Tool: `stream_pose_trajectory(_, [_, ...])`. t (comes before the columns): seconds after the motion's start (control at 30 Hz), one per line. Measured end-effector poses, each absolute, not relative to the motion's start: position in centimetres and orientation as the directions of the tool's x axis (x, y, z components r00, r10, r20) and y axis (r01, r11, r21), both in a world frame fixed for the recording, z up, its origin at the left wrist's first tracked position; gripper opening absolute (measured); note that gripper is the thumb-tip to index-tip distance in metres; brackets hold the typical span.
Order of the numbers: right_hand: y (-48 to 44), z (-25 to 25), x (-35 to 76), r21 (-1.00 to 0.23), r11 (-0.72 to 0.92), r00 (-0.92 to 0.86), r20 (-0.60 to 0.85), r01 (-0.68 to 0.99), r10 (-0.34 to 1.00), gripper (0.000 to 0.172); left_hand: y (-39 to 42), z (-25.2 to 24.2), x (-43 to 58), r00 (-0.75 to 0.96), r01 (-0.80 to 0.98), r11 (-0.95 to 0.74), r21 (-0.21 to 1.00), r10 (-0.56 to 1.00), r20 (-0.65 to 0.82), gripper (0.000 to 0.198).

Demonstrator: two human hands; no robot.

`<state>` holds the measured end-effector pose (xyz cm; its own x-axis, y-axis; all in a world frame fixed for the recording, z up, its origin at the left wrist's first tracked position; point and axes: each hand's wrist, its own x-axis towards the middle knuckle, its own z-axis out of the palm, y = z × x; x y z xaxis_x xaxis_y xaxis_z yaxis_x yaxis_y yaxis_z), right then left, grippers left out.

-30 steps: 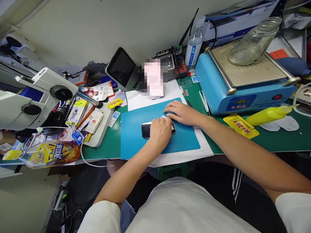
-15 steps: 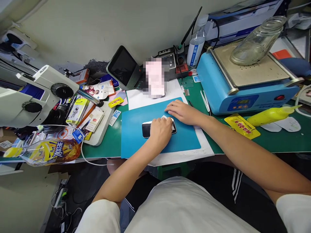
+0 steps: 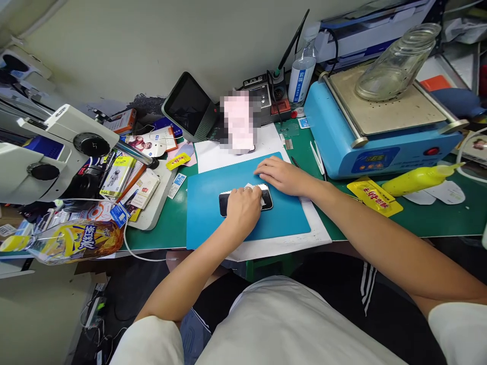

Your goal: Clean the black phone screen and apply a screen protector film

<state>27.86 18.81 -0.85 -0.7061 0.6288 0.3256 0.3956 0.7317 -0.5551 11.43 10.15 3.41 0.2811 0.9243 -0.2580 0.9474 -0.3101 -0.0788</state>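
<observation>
A phone with a black screen (image 3: 268,199) lies flat on a blue mat (image 3: 205,223). My left hand (image 3: 244,207) presses down on its middle, fingers curled over a white wipe (image 3: 262,201) that shows at the finger edges. Part of the phone is hidden beneath that hand. My right hand (image 3: 280,175) rests flat on the mat just beyond the phone's right end, its fingers stretched out and holding nothing.
White paper (image 3: 319,238) lies under the mat. To the right stand a blue heating plate (image 3: 335,152) with a glass jar (image 3: 399,66) and a yellow squeeze bottle (image 3: 414,181). At left are a microscope (image 3: 81,134) and a tea bottle (image 3: 79,241). Tweezers (image 3: 317,158) lie near my right forearm.
My left hand has slid a little to the left along the phone with the wipe, baring more of its right end. My right hand stays flat on the mat. The view has shifted slightly.
</observation>
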Motion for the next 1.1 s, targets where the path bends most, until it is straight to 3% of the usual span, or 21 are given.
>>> stream_pose_trajectory(0.7, [18.8,-1.6,27.8,-0.573,0.709,-0.662,0.347,0.411,0.664,0.044,11.6,3.1,13.3,0.265,0.952,-0.293,-0.091,0.935,-0.235,0.025])
stream_pose_trajectory(1.1, [18.8,-1.4,27.3,-0.487,0.743,-0.666,0.365,0.458,0.65,0.042,11.4,3.1,11.6,0.238,0.968,-0.249,-0.035,0.951,-0.197,0.025])
